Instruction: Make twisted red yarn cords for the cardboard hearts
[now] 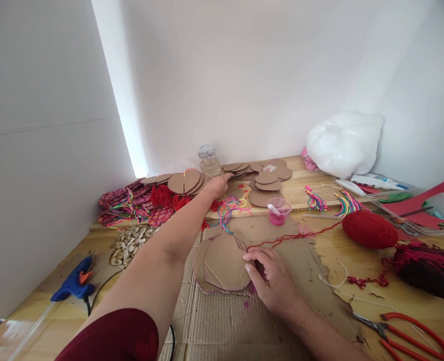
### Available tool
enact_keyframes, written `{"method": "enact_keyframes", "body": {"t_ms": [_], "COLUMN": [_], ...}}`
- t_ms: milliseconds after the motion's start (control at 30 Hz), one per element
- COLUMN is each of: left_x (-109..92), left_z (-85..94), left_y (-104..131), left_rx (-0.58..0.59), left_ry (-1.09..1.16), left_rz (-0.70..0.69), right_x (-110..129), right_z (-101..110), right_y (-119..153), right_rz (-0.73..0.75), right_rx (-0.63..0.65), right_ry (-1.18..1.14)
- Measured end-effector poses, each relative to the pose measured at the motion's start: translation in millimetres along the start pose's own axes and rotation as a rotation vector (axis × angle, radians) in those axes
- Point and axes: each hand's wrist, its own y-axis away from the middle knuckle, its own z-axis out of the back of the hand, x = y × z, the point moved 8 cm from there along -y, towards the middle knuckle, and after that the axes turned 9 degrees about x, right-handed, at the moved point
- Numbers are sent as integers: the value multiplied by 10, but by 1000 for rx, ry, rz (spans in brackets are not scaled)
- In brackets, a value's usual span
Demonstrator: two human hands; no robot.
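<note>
My left hand reaches to the back, its fingers closed at the edge of a stack of thin cardboard pieces. Nearer me, my right hand has its thumb and forefinger at the right edge of a rounded cardboard piece. That piece lies over other cut cardboard on a large cardboard sheet. Red yarn runs from beside my right fingertips to a red yarn ball. A small cup of pink paint stands behind my right hand.
A blue glue gun and wood-coloured chips lie left. Red-handled scissors, dark yarn and a clear tray are right. At the back are a glass jar, more cardboard discs and a white bag.
</note>
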Motion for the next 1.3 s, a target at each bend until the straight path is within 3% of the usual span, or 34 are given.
{"method": "enact_keyframes", "body": {"t_ms": [267,467,700,833,1000,1100,1167,1300], "left_x": [118,215,196,195,218,220,229,260], "left_z": [-144,-123,-137,14,512,697,690,475], "left_y": [-54,-101,-45,7,69,46,13,-47], "left_rx": [-76,-146,-170,-204,-269,-239,-197,-130], "left_ry": [33,75,76,76,91,101,104,125], "left_rz": [36,65,79,126,96,8,-39,-77], "right_x": [-31,-31,-35,-43,-41,-46,-48,-48], "right_z": [-12,-13,-15,-21,-24,-28,-28,-29], "right_y": [7,7,10,9,18,20,20,12], "right_rz": [-6,-2,0,12,15,6,8,16], "right_rx": [9,4,10,-1,-3,3,0,-3], "right_ry": [-4,3,6,14,7,3,0,-11]}}
